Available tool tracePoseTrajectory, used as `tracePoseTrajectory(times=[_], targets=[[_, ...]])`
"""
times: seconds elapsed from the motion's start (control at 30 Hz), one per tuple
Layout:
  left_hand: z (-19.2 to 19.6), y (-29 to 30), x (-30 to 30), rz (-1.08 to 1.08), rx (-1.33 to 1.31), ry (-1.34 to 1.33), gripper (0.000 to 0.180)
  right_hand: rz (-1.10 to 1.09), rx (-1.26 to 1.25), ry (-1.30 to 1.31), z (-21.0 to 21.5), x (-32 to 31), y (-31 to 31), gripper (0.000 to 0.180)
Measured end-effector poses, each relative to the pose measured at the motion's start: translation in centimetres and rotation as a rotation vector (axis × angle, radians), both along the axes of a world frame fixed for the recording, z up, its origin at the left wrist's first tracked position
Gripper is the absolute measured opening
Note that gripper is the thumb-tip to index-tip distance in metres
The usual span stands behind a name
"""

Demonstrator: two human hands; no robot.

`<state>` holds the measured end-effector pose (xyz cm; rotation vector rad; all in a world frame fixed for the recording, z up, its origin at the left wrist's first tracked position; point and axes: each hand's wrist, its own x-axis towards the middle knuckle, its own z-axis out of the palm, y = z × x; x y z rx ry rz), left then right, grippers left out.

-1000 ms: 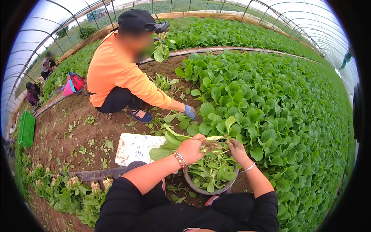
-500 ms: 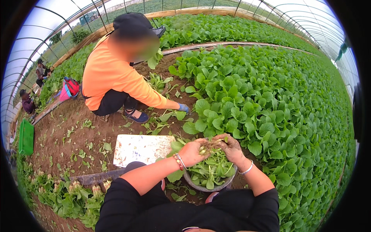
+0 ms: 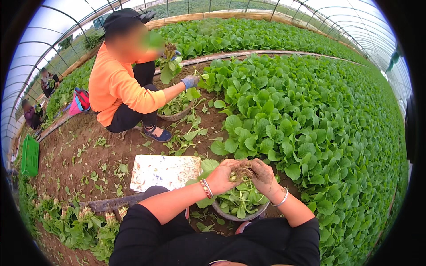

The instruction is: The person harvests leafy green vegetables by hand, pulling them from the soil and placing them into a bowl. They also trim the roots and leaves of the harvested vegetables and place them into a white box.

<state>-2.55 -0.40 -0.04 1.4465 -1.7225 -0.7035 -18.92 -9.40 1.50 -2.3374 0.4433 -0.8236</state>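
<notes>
Muddy, stringy roots (image 3: 242, 171) of a bunch of leafy greens show between my hands, above a round grey basin (image 3: 240, 217). My left hand (image 3: 221, 177) is closed around the bunch, with pale stems by its fingers. At the roots, my soil-stained right hand (image 3: 265, 178) has its fingers bent and pressed in. More cut greens (image 3: 240, 200) fill the basin just below, their leaves towards me. Part of the bunch is hidden behind my fingers.
A dirt-smeared white board (image 3: 165, 172) lies left of the basin. Tied bunches of greens (image 3: 84, 226) line the lower left, near a green crate (image 3: 30, 156). Dense growing greens (image 3: 319, 133) fill the right. An orange-sleeved co-worker (image 3: 122, 84) squats ahead beside another basin (image 3: 176, 116).
My right hand has turned and its fingers have curled lower over the roots. The co-worker has straightened up, drawing the gloved hand back from the soil, and holds greens raised.
</notes>
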Motion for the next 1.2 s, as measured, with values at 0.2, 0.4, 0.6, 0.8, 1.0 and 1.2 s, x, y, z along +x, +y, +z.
tracePoseTrajectory(times=[0.2,0.4,0.6,0.8,1.0,1.2], targets=[[0.6,0.1,0.1,-0.029,0.029,0.080,0.058,0.001,0.025,0.037,0.7,-0.1,0.6,0.022],[1.1,0.0,0.0,-0.024,0.003,0.076,0.059,0.038,0.072,0.009,0.0,-0.3,0.3,0.017],[1.1,0.2,-0.6,-0.076,0.142,0.333,0.063,-0.001,0.111,0.053,0.1,-0.5,0.6,0.014],[1.6,0.2,-0.7,-0.062,0.264,0.340,0.057,0.018,0.017,-0.012,0.5,-0.5,0.6,0.026],[0.1,0.0,0.2,0.025,0.223,0.199,0.035,-0.121,0.243,0.135,-0.9,-3.3,-4.1,0.040],[0.9,-0.5,-0.8,0.074,0.275,0.677,0.018,-0.470,0.327,0.514,-13.9,-16.1,-5.3,0.032]])
